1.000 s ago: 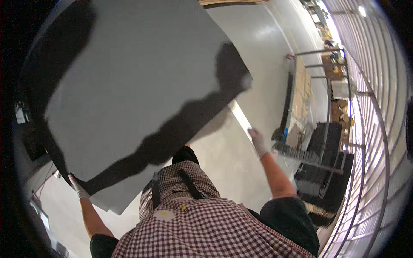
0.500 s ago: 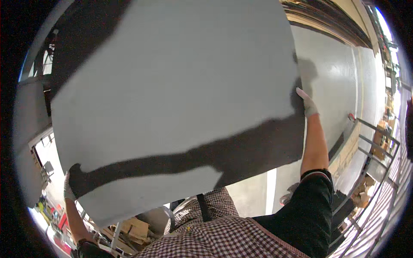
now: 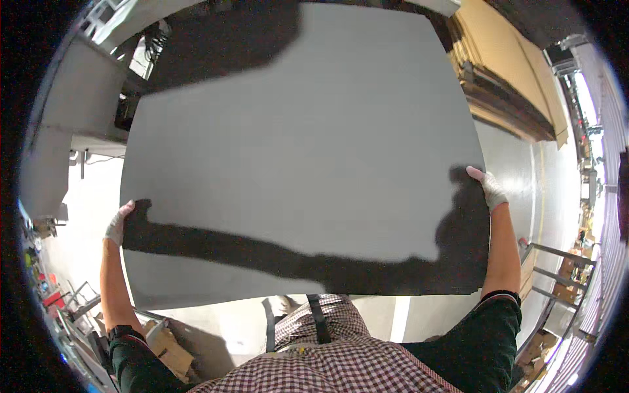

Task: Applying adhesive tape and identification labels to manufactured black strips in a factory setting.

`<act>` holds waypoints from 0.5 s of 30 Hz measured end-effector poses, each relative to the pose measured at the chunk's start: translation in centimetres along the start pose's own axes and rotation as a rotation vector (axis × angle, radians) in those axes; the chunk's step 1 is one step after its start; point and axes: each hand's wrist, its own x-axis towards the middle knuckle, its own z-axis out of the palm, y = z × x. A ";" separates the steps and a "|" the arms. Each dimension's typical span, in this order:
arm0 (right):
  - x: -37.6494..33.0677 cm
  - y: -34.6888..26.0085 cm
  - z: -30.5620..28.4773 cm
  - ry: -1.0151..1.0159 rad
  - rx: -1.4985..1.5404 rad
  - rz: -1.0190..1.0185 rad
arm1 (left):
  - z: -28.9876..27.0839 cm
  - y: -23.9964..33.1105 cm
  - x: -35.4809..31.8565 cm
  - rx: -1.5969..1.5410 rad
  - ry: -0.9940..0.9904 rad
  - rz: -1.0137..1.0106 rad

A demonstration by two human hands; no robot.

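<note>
A large, flat grey sheet point(image 3: 295, 157) spreads out before me and fills most of the view. My left hand point(image 3: 118, 224), in a pale glove with bare fingertips, grips its left edge, thumb on top. On the opposite edge, a little farther out, my right hand point(image 3: 489, 188) holds it the same way. The fingers of both hands are hidden beneath the sheet. Dark shadows of an arm and other shapes fall across its surface. At the near right corner the edge looks slightly layered; whether there is more than one sheet I cannot tell.
Stacked brown cardboard point(image 3: 514, 72) stands at the far right. A metal-framed cart point(image 3: 557, 278) is to my right. Grey machine housing point(image 3: 78, 85) rises at the far left. Cardboard pieces point(image 3: 171, 354) lie at lower left, on a light floor point(image 3: 226, 321) with a white stripe.
The sheet has levelled out from its slant: its left side and my left hand have moved up and slightly right. My right hand has shifted a little right and nearer, still gripping.
</note>
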 end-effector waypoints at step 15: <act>-29.5 25.9 4.2 0.238 -0.017 0.185 | -21.1 -19.2 -16.1 0.332 -0.197 -0.261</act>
